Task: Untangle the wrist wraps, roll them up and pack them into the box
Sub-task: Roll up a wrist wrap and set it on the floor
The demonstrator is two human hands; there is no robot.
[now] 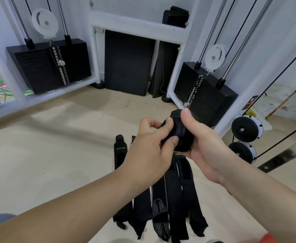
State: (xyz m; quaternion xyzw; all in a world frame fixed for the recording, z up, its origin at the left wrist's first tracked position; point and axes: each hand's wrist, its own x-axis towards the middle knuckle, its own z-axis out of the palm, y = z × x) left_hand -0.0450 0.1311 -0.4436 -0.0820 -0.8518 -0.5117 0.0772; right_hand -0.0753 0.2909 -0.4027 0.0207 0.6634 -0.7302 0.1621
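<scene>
Both hands meet over the floor [47, 163] around one rolled wrap [178, 132], a tight, dark cylinder of soft woven fabric with its seam edge showing near the middle. The right hand [201, 142] cups it from beneath and from the far side, thumb laid over the top. The left hand [149, 142] pinches the near end between thumb and forefinger, so the roll is clasped on both sides with its axis running roughly across, hand to hand. Directly under the grip lie the flat wraps [175, 190], black strips side by side, their long axes running away from the person, frayed ends nearest. One striped wrap [159, 216] with thin pale lines sits bunched among them, and one strip carries pale lettering. They look limp and slightly grippy. No box is in sight, so where the finished roll goes I cannot tell. The left hand seems the freer one to reach down for the next strip. Black weight stacks [45, 67] stand behind.
</scene>
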